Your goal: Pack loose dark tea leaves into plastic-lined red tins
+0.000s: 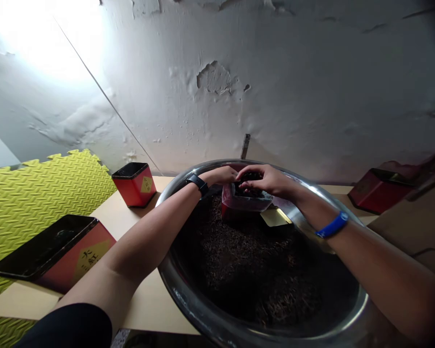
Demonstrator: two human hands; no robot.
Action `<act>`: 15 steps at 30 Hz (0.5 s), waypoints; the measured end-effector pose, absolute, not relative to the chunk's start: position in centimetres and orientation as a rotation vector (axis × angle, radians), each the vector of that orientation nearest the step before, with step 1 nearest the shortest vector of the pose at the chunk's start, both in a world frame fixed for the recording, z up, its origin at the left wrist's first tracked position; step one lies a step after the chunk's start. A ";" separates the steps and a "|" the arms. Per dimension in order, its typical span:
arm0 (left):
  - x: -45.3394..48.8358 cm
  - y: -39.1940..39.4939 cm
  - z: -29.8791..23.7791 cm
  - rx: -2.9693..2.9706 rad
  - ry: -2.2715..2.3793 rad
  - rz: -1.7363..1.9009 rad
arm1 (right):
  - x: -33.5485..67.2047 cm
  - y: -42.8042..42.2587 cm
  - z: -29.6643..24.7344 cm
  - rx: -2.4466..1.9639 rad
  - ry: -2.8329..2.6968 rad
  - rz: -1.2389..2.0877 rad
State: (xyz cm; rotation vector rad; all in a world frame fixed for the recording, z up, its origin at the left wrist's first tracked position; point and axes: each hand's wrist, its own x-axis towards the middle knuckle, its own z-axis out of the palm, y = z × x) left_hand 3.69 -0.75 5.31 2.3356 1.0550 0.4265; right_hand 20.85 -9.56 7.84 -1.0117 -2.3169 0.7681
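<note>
Loose dark tea leaves [250, 275] | steel basin [177, 285] beneath | left hand [221, 175], right hand [264, 179] together over translucent tub [239, 208] | grip unclear

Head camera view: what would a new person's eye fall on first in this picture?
The eye goes first to the large steel basin in the lower middle, heaped with dark loose tea leaves. At its far side, the left hand and right hand meet at the open top of a small red tin, and a blue wristband stands out on the right wrist. Above, a peeling white wall fills the upper view.
</note>
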 end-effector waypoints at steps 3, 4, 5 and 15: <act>3.7 -0.9 5.3 2.323 1.102 0.416 | 21.9 -8.8 8.1 -1.114 -2.458 0.520; 3.7 -0.9 5.4 2.320 1.101 0.417 | 22.2 -8.7 8.4 -1.126 -2.465 0.480; 3.6 -0.9 5.4 2.316 1.094 0.422 | 22.5 -8.7 8.7 -1.143 -2.433 0.442; 3.8 -1.2 5.5 2.313 1.107 0.458 | 20.9 -8.6 6.7 -1.289 -2.550 0.133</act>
